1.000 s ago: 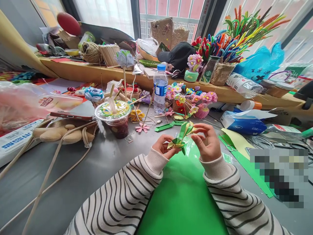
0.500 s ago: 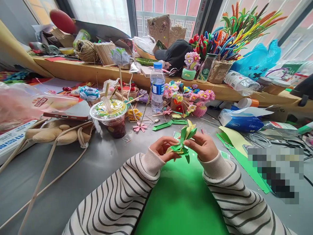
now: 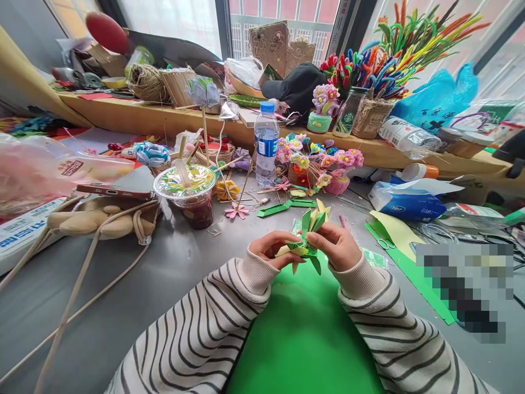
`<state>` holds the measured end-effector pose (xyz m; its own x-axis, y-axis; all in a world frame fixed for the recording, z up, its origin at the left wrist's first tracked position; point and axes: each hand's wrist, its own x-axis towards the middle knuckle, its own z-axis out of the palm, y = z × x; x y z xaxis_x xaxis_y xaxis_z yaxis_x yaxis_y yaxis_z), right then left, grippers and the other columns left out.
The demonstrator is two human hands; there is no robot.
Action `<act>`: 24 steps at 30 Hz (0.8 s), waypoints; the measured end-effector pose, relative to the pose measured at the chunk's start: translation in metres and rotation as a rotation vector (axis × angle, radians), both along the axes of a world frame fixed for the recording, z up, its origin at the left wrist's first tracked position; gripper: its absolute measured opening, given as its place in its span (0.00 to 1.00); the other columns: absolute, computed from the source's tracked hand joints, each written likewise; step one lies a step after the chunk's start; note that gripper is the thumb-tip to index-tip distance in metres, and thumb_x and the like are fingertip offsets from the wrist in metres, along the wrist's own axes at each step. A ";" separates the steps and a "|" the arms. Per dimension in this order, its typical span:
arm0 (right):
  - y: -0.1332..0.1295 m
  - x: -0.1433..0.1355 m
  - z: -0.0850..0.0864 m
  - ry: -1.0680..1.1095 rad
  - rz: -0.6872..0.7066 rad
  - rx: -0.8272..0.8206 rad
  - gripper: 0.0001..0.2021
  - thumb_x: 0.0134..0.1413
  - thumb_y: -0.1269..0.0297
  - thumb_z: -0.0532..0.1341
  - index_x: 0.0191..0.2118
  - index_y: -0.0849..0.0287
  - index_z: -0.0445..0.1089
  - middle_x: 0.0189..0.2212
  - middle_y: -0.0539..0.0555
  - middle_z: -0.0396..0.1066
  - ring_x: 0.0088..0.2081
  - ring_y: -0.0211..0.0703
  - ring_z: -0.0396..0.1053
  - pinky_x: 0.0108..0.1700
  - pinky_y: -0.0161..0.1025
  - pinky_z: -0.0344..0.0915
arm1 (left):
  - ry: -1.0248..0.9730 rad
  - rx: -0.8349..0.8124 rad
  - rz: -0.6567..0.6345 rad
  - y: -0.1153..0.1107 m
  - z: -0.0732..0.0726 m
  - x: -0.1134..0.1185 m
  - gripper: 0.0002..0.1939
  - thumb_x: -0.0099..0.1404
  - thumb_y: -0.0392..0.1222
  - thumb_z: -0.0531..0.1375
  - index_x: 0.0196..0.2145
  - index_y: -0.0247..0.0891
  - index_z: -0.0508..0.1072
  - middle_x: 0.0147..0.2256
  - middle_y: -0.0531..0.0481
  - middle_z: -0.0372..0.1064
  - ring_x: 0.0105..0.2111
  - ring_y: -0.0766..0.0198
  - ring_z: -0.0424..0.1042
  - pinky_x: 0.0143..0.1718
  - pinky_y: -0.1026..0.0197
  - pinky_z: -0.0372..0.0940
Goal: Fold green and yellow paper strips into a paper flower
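Between my two hands is a folded paper flower (image 3: 306, 225) with green and pale yellow pointed petals. My left hand (image 3: 274, 249) is closed on its lower left petals, thumb and fingers pinching the paper. My right hand (image 3: 337, 246) grips the right side near the centre, its thumb against the upright petals. Some petals point up, others hang below the fingers. Beneath the hands lies a glossy green mat (image 3: 305, 334). Just beyond the flower rest folded green paper strips (image 3: 274, 209). The fingertips behind the flower are partly hidden.
A lidded cup of dark drink (image 3: 186, 191) stands at left, near a phone (image 3: 115, 190) on a beige bag (image 3: 102, 221). A water bottle (image 3: 266, 145) stands ahead. At right lie green paper (image 3: 422, 282), scissors (image 3: 384, 244) and a blue tissue pack (image 3: 406, 202).
The flower has turned slightly in my hands, so its petals sit at a different angle. My right hand has shifted a little left, and the view has moved slightly.
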<state>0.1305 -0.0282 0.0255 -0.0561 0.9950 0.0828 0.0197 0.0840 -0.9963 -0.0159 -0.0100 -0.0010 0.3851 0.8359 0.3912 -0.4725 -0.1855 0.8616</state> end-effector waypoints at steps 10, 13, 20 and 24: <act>0.006 0.004 -0.015 0.011 -0.101 -0.207 0.15 0.34 0.53 0.62 0.20 0.61 0.64 0.17 0.46 0.60 0.21 0.30 0.58 0.24 0.30 0.56 | 0.193 -0.093 0.074 0.003 -0.005 0.002 0.14 0.44 0.41 0.63 0.31 0.38 0.69 0.32 0.50 0.61 0.31 0.68 0.65 0.28 0.65 0.65; 0.009 0.005 -0.016 0.004 -0.096 -0.324 0.16 0.31 0.52 0.63 0.18 0.62 0.62 0.16 0.45 0.60 0.20 0.29 0.57 0.21 0.29 0.54 | 0.351 0.030 0.136 0.010 -0.005 -0.002 0.16 0.42 0.42 0.64 0.32 0.39 0.70 0.34 0.49 0.56 0.35 0.66 0.62 0.30 0.65 0.64; 0.008 0.006 -0.009 -0.079 -0.065 -0.450 0.19 0.27 0.52 0.64 0.14 0.62 0.57 0.11 0.42 0.52 0.16 0.26 0.53 0.18 0.27 0.50 | 0.438 0.447 0.155 0.014 -0.001 -0.005 0.10 0.46 0.40 0.62 0.28 0.33 0.70 0.23 0.49 0.63 0.26 0.67 0.63 0.29 0.62 0.62; 0.006 0.003 -0.007 -0.133 -0.067 -0.466 0.19 0.28 0.51 0.63 0.14 0.62 0.57 0.11 0.42 0.54 0.16 0.27 0.54 0.19 0.28 0.52 | 0.449 0.506 0.175 0.012 0.002 -0.003 0.12 0.44 0.41 0.63 0.27 0.32 0.70 0.23 0.48 0.65 0.25 0.67 0.65 0.27 0.63 0.63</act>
<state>0.1337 -0.0224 0.0185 0.0290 0.9264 -0.3755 0.1398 -0.3757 -0.9162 -0.0193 0.0017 0.0010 0.4774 0.6571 0.5834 -0.0175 -0.6567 0.7540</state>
